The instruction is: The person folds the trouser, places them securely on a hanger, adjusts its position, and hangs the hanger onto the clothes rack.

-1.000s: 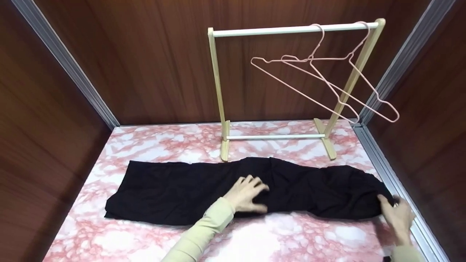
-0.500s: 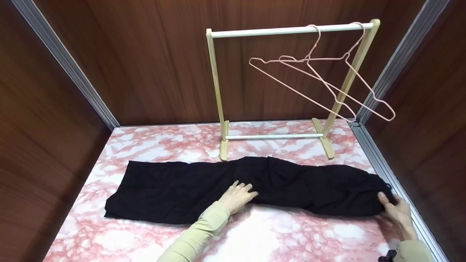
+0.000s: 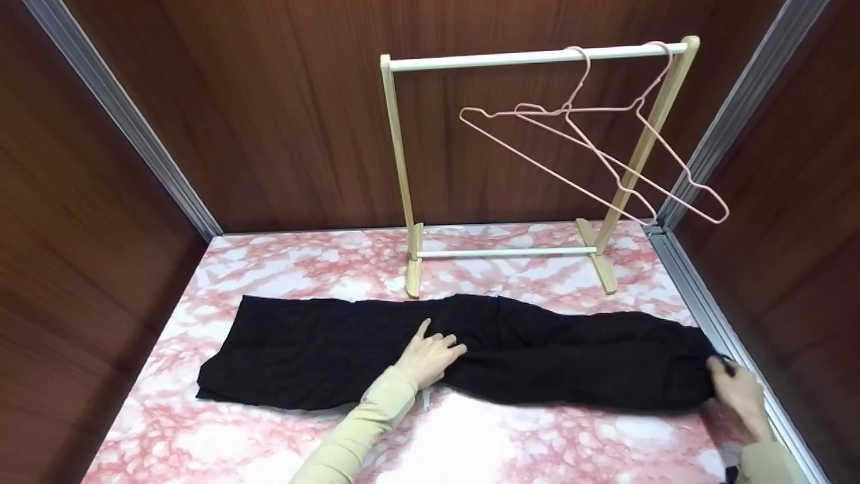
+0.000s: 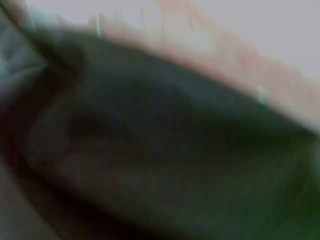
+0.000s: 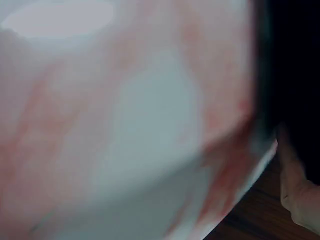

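A pair of black trousers (image 3: 322, 349), folded lengthwise, stretches across the table from left to right. At its near edge, around the middle, my left hand (image 3: 424, 359) grips the cloth, with one finger stretched out over it. My right hand (image 3: 738, 393) holds the right end, where a small dark loop sticks out by the fingers. Blurred dark cloth (image 4: 165, 130) fills most of the left wrist view. In the right wrist view, part of my right hand (image 5: 300, 195) shows beside the black fabric (image 5: 295, 75); its fingertips are hidden.
Behind the trousers stands a wooden clothes rack (image 3: 396, 148) with a white rail. Two pink hangers (image 3: 578, 134) hang from its right half. The table (image 3: 484, 437) has a pink and white marbled top. Brown wood-look panels (image 3: 302, 134) with metal edge strips enclose three sides.
My left hand has slid left and closed on the near edge. Still held by my right hand, the right part of the trousers has shifted towards me and lies smoother, with a straight crease.
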`<control>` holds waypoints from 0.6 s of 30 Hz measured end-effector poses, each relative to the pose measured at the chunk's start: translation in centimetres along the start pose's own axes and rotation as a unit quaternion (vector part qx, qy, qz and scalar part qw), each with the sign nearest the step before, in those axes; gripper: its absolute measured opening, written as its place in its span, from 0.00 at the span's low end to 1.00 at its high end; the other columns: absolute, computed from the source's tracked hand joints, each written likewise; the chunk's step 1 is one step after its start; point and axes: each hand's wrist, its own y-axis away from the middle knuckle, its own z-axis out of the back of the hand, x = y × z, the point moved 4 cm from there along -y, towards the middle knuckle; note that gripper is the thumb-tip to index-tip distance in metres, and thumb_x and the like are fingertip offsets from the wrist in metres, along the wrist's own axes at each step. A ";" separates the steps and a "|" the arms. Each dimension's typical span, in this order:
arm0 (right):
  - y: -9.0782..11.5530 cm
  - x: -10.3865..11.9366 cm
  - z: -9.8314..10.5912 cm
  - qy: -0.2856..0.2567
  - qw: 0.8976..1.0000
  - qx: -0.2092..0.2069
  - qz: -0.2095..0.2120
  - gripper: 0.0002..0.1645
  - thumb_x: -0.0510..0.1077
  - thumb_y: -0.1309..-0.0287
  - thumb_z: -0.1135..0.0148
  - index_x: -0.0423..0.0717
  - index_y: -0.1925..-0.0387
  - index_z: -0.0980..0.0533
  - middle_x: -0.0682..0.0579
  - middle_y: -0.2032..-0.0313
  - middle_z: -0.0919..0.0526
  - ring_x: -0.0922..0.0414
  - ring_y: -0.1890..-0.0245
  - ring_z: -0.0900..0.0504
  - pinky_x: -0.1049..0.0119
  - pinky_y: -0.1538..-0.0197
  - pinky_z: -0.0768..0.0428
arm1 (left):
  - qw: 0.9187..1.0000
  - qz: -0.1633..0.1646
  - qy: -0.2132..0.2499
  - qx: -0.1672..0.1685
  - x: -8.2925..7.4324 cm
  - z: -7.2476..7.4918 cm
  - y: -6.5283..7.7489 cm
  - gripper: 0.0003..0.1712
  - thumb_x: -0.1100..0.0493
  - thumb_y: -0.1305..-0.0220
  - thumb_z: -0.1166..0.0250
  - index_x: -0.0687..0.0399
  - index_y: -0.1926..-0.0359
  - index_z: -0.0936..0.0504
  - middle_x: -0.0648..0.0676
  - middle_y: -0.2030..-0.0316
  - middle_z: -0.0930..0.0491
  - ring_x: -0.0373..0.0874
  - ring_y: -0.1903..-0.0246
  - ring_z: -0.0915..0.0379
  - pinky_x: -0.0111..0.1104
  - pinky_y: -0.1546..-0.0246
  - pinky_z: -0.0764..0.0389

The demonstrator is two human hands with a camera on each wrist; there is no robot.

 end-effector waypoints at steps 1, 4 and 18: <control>-0.1 -0.1 -0.1 0.031 0.999 0.011 0.008 0.41 0.56 0.24 0.64 0.21 0.34 0.42 0.17 0.34 0.43 0.21 0.33 0.41 0.33 0.31 0.38 | 1.000 0.008 -0.012 -0.017 -0.2 0.0 0.2 0.28 0.58 0.46 0.29 0.35 0.43 0.22 0.43 0.53 0.18 0.41 0.53 0.18 0.50 0.36 0.25; -0.1 -0.3 -0.1 0.072 0.997 0.027 0.013 0.45 0.61 0.26 0.61 0.20 0.34 0.42 0.17 0.34 0.41 0.20 0.35 0.39 0.32 0.33 0.36 | 0.995 0.006 -0.021 -0.098 -0.6 0.6 0.8 0.25 0.52 0.42 0.31 0.36 0.42 0.22 0.44 0.54 0.20 0.42 0.53 0.21 0.42 0.42 0.23; 0.4 1.5 0.7 -0.124 0.983 -0.134 -0.014 0.39 0.58 0.30 0.49 0.34 0.30 0.36 0.28 0.30 0.36 0.33 0.28 0.37 0.45 0.24 0.40 | 0.996 -0.063 -0.063 -0.012 -0.2 -0.4 2.3 0.35 0.46 0.48 0.27 0.31 0.36 0.24 0.39 0.43 0.21 0.39 0.46 0.24 0.38 0.43 0.24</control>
